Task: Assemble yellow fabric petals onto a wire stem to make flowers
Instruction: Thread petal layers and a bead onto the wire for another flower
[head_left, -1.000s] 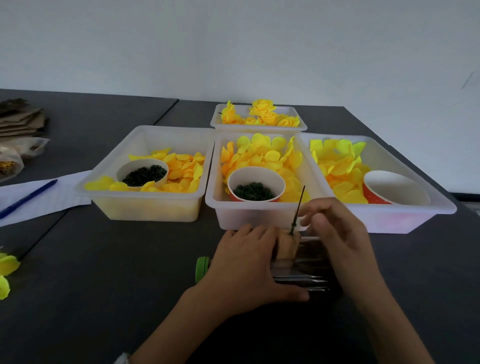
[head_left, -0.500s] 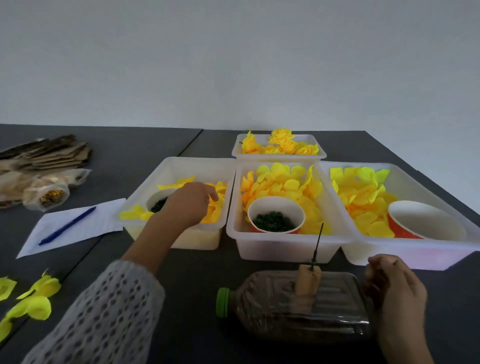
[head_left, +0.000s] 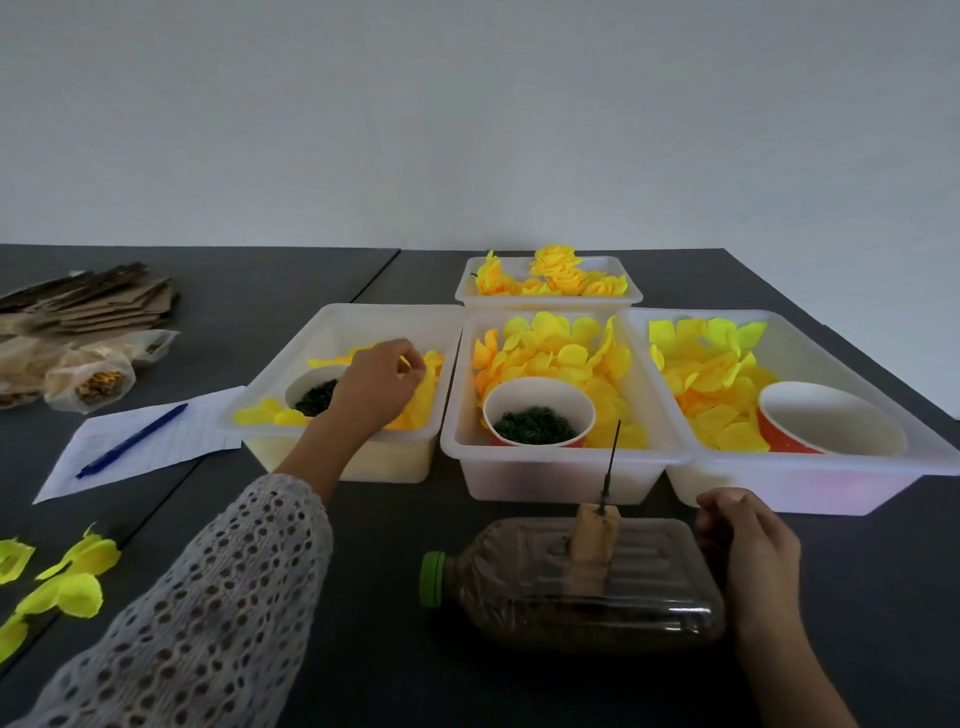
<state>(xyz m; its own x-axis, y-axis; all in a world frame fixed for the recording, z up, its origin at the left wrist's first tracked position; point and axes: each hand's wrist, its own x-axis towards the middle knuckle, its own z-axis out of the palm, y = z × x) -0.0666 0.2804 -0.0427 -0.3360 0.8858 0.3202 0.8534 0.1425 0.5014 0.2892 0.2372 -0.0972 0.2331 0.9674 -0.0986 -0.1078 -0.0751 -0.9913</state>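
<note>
Our left hand (head_left: 382, 387) pinches petals (head_left: 423, 387) in the far-left tray (head_left: 291, 358); the upright stem (head_left: 610, 462) stands right of it, nearer our right hand (head_left: 748, 551), loosely curled, empty

Blue pen (head_left: 131, 440) lying on a lined paper sheet (head_left: 156, 447). Beyond it, flattened cardboard pieces (head_left: 98, 304) and what may be crumpled plastic bags (head_left: 88, 376).

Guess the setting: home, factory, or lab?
Probably a small craft assembly station on a dark table, not a factory line: sorted bins of yellow petals, a tray of finished flowers, and a wire stem stuck in a makeshift bottle stand.
</note>
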